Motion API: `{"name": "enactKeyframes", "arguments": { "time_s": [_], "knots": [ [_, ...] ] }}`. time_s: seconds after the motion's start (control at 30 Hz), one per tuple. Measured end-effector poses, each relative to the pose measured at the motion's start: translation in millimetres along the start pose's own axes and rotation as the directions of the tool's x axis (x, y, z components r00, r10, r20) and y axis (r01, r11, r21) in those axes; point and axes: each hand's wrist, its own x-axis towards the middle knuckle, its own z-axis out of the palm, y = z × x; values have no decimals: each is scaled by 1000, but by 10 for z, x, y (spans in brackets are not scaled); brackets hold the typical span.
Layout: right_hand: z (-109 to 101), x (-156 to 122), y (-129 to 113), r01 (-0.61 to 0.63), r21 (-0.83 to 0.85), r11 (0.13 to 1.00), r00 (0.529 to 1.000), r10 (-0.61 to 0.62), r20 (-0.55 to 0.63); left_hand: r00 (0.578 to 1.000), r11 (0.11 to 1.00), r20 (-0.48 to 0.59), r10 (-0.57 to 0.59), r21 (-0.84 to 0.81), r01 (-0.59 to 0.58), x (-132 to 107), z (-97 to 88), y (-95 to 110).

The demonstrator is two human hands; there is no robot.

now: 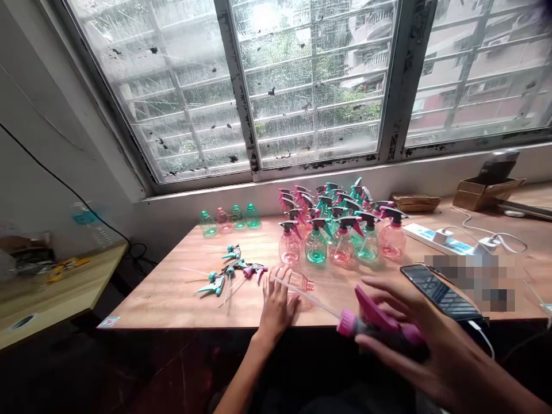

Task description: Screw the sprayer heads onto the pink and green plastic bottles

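Right hand [435,342], at lower right of the frame, half closed around a pink-and-dark trigger spray head [382,316], slightly blurred. Clear dip tube [317,302] slanting from its pink collar toward the frame's centre, across the view of the left hand [277,302]; contact there impossible to tell. Left hand just below centre, fingers bent and loosely closed over a clear pink bottle [297,280], thumb on the near side; bottle lying on its side on the wooden table [150,296], bare threaded neck pointing right. Just left of this hand, loose teal spray heads [211,286] and a pink spray head [257,269], tubes splayed out. Above the pink bottle, right of centre, a dense cluster of upright pink and green spray bottles [342,247], heads fitted. Farther left, near the wall, four upright headless bottles [253,216], three green and one pink. At right of the frame, smartphone [440,293] lying beyond the right hand, then white power strip [440,238] and brown cardboard box [485,194]. Along the top, grimy barred windows [314,86].
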Motion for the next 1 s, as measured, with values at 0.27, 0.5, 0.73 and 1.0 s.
{"name": "enactKeyframes", "arguments": {
  "time_s": [0.27, 0.5, 0.73, 1.0],
  "knots": [
    [76, 589, 1206, -327, 346, 879, 929, 367, -55, 998, 991, -15, -63, -119, 61, 238, 74, 83],
    [156, 624, 1523, -404, 455, 794, 904, 422, 65, 968, 939, -116, -221, -294, 179, 250, 26, 89],
    [157, 707, 1616, -382, 499, 778, 892, 452, -21, 920, 758, -5, -393, -568, 321, 247, 130, -45],
    [200, 680, 1671, -373, 492, 786, 897, 441, -24, 850, 498, 188, -492, -740, 452, 283, 154, -67]
  ]
}}
